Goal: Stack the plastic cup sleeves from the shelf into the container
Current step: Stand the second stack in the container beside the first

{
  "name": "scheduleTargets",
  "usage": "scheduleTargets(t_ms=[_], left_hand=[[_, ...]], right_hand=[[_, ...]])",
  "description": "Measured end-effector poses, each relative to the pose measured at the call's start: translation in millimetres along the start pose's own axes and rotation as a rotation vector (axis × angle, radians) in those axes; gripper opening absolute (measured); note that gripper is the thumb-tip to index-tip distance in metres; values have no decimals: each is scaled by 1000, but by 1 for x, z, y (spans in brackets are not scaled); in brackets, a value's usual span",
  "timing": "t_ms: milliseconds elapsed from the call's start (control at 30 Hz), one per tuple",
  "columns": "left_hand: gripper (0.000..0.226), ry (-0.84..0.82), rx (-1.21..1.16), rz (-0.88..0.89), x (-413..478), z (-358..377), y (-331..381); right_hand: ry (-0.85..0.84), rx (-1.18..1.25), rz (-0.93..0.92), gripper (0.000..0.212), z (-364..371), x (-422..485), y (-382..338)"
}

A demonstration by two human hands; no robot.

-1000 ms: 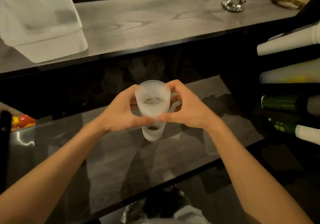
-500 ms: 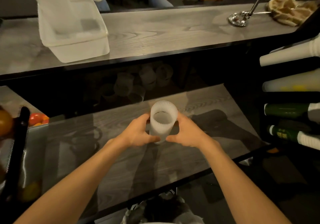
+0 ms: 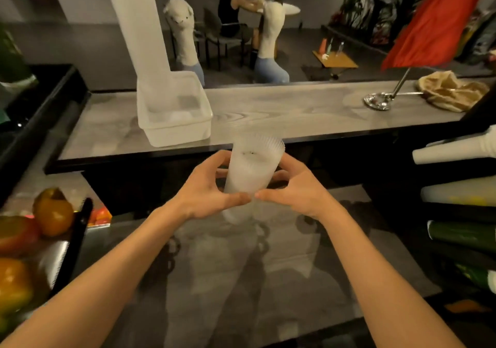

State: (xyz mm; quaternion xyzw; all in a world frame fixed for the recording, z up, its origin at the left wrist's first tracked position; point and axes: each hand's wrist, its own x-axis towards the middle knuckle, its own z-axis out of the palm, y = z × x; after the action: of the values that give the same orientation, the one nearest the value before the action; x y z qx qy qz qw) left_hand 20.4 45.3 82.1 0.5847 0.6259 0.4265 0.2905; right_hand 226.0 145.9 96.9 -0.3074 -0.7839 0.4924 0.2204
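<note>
We grip the stack of plastic cup sleeves (image 3: 252,170) with our left hand (image 3: 206,194) and right hand (image 3: 298,192), upright, near the container (image 3: 177,124) on the bench (image 3: 295,114).

Open lane ahead, clutter on both flanks

Both hands, the left hand (image 3: 206,192) and right hand (image 3: 292,192), wrap the frosted ribbed plastic cup sleeve stack (image 3: 251,170) above the bare grey wood-grain lower shelf (image 3: 268,267). The grey upper counter (image 3: 281,114) lies open between the translucent white plastic container (image 3: 177,130), whose tall white cup stack (image 3: 139,22) fills its back left corner, and the round chrome stand base (image 3: 377,101). Orange-red fruit (image 3: 52,212) crowds the left; horizontal white and green cup tubes (image 3: 456,151) block the right.
</note>
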Motion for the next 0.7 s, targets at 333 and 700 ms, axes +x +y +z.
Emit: scheduleTargets(t_ms=[333,700], left_hand=[[75,279,60,162,27,-114,86],[80,576,60,141,77,-179,87]], right_hand=[[81,11,-267,55,-13,77,-128],[134,-35,-402,59,2,174,-176]])
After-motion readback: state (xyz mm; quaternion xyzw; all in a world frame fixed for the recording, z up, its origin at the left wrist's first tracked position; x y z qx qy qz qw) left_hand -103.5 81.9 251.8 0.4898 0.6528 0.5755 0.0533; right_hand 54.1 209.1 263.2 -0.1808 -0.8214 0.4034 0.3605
